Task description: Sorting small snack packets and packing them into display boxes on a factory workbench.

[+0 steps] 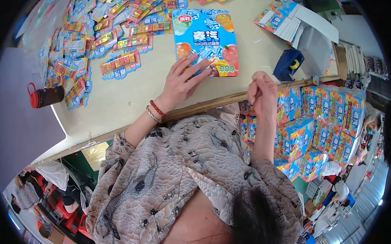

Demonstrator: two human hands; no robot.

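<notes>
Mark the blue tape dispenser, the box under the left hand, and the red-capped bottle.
Tape dispenser (286, 67), head view: blue body.
Box (205, 39), head view: printed face.
Red-capped bottle (49, 96), head view: dark body.

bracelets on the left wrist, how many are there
2: a red beaded bracelet nearer the left hand, and a silvery bangle beside it, farther from the fingers.

Red-lidded dark bottle (51, 96), person in white (56, 174)

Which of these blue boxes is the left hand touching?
The box lying flat on the table, its near end under the left hand. That hand touches none of the stacked boxes at right.
</notes>
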